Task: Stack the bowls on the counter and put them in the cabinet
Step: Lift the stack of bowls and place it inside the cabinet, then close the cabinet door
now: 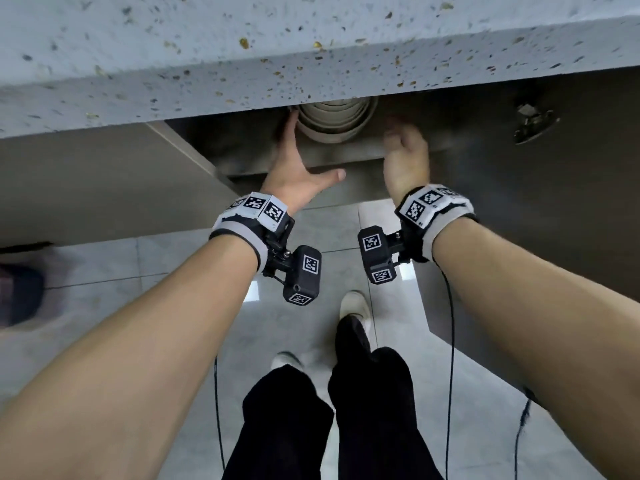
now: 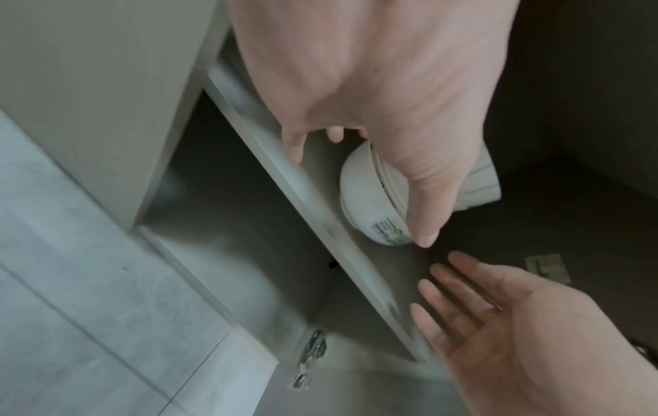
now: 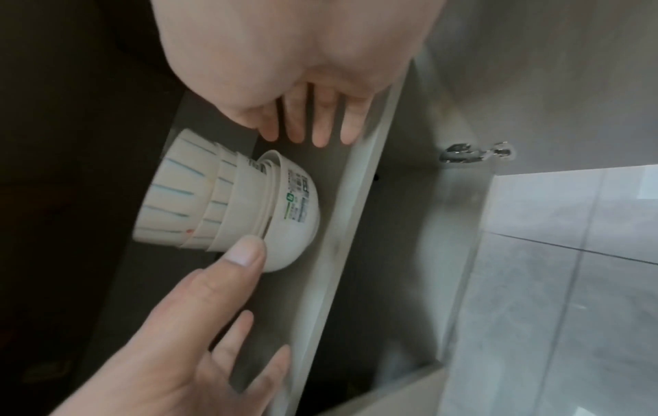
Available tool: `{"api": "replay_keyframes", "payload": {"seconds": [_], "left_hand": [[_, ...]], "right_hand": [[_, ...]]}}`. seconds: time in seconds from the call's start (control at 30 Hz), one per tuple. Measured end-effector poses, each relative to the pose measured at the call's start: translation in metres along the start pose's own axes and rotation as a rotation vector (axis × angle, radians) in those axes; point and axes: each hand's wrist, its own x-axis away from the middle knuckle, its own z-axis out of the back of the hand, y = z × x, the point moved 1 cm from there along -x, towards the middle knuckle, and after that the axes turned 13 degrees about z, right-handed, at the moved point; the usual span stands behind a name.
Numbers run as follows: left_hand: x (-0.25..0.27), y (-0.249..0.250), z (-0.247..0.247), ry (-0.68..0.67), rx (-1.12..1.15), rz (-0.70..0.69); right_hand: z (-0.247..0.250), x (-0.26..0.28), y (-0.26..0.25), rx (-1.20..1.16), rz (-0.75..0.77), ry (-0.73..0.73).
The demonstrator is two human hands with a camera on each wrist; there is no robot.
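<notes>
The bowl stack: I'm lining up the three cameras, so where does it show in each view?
Head: bowl stack top centre, under the counter edge.
Left wrist: centre right, behind the left hand.
Right wrist: left of centre.
Shared landmark: the shelf's front edge.

Speckled countertop (image 1: 207, 57) above, grey tiled floor (image 1: 173, 271) below, metal door hinge (image 2: 313, 349).

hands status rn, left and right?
Left hand: open, fingers straight, touching the bowl stack on the cabinet shelf.
Right hand: open, holding nothing.
</notes>
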Motion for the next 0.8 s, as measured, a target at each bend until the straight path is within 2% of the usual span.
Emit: {"api": "replay_keyframes", "payload": {"seconds": [0.17,0.37,0.47,0.57,0.67,0.73,0.8], "left_hand": [[0.067,0.002,0.010,0.009,-0.154,-0.044],[0.179,0.030,0.029,-0.124,-0.287,-0.225],[0.224,0.051,0.048,-0.092,-0.352,-0.386],[0.241,0.073,0.078,0.025,-0.423,-0.457],[0.241,0.090,0.118,0.177,-0.575,-0.412],[0.236,0.095,0.145,0.251,-0.672,-0.324],[0.230,0.096,0.168,0.274,-0.757,-0.221]], "right_hand": [[0.038,0.070,-0.024,-0.069,-0.046,-0.041],[0.105,0.153,-0.081,-0.229,-0.099,0.140],[0.147,0.180,-0.111,-0.016,-0.033,0.188],[0.185,0.185,-0.130,0.210,-0.006,0.198],[0.220,0.187,-0.131,0.460,-0.030,0.167],[0.244,0.190,-0.122,0.608,-0.114,0.107],[0.265,0.193,-0.111,0.662,-0.230,0.043]]}}
